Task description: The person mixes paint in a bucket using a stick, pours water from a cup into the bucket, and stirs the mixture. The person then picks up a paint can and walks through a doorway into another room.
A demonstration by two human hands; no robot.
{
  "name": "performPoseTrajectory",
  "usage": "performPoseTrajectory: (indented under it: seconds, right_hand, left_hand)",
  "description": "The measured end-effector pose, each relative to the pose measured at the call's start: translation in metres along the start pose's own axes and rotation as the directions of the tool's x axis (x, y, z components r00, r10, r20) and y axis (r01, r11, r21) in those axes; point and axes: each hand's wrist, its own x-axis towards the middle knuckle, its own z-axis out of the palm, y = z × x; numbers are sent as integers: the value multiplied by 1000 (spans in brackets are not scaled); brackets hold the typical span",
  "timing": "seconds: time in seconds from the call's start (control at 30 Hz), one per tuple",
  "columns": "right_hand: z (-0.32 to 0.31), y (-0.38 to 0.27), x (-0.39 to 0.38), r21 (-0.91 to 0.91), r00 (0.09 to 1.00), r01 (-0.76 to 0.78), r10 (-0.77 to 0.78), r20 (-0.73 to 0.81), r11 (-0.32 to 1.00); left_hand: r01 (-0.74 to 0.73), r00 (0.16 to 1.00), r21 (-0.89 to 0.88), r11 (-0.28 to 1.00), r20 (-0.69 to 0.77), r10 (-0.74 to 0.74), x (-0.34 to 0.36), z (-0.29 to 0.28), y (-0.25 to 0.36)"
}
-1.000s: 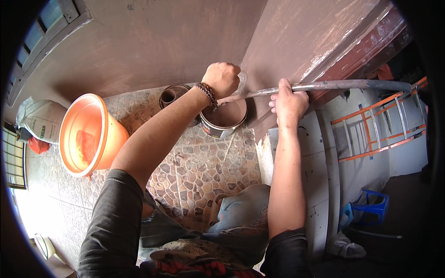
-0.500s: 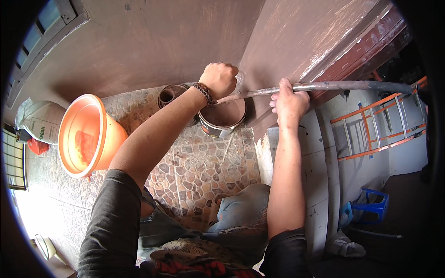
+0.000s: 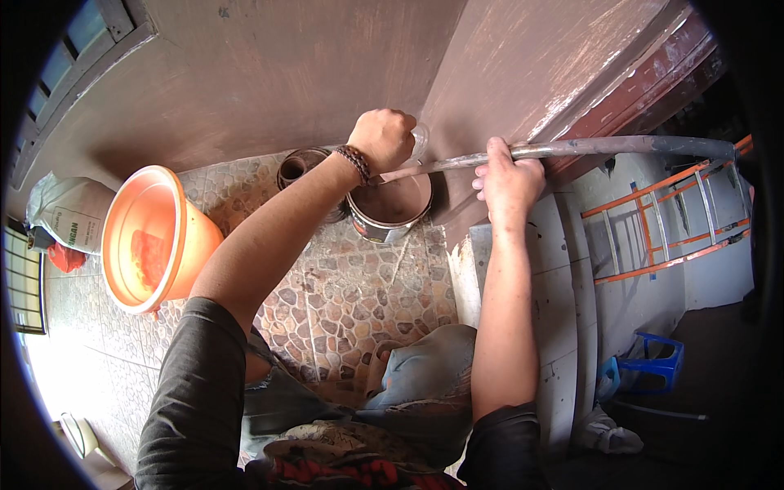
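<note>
Above the paint bucket my left hand is closed, back of the hand up. A clear, rounded plastic-looking rim shows just beyond its knuckles, too little to name. My right hand is wrapped around a long paint-smeared pole, thumb along the top. The pole's left end dips toward the bucket and passes over brown paint; its tip is hidden by my left wrist. The other end reaches far right, darker there.
A brown pot-like container stands left of the bucket. An orange tub and a white sack are farther left. Right are a tiled step, an orange ladder and a blue stool. Brown walls close the far side.
My left hand has shifted slightly left, and more of the clear rim shows beside it. My right hand keeps its hold on the pole, nearly still.
</note>
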Motion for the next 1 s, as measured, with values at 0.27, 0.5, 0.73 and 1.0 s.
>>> performPoseTrajectory:
  seconds: [0.27,0.5,0.73,1.0]
  right_hand:
    - [4,-4,-1,-74,1000,27,-26,7,997]
    - [6,-7,-5,-92,999,40,-40,2,995]
    - [9,-8,-8,-125,995,96,-98,-17,988]
    - [17,-4,-4,-193,985,167,-170,1,967]
  left_hand:
    - [-117,993,43,992,-6,117,-3,0,0]
    - [-171,985,121,978,21,170,-4,0,2]
    - [-241,970,121,963,2,242,-9,-1,3]
    - [-389,900,235,891,-108,421,-17,-14,0]
